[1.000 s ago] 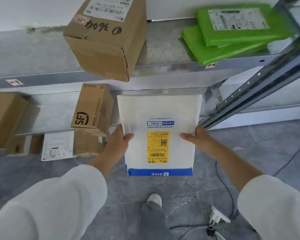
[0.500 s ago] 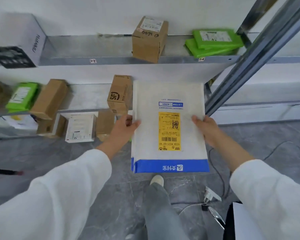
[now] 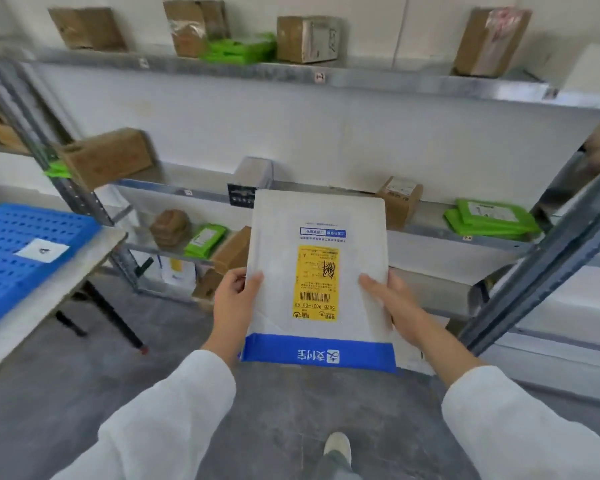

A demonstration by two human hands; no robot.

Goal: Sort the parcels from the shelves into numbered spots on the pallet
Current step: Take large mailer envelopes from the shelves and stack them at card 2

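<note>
A flat white envelope parcel (image 3: 278,244) with a yellow label and a blue bottom band is held upright in front of me at chest height. My left hand (image 3: 234,299) grips its left edge, thumb on the front. My right hand (image 3: 392,303) grips its right edge, thumb across the front. A blue perforated pallet (image 3: 18,251) with a white number tag lies on a table at the far left. Metal shelves (image 3: 361,81) behind the envelope carry brown boxes and green bags.
Brown boxes (image 3: 309,38) and green bags (image 3: 489,218) sit on the upper and middle shelves. A slanted metal shelf post (image 3: 541,261) rises at the right. The table (image 3: 49,292) stands on black legs at the left. Grey floor and my shoe (image 3: 338,446) lie below.
I have stepped back from the shelves and turned left while holding the envelope. The shelves look farther away and the blue pallet has come into view at the left.
</note>
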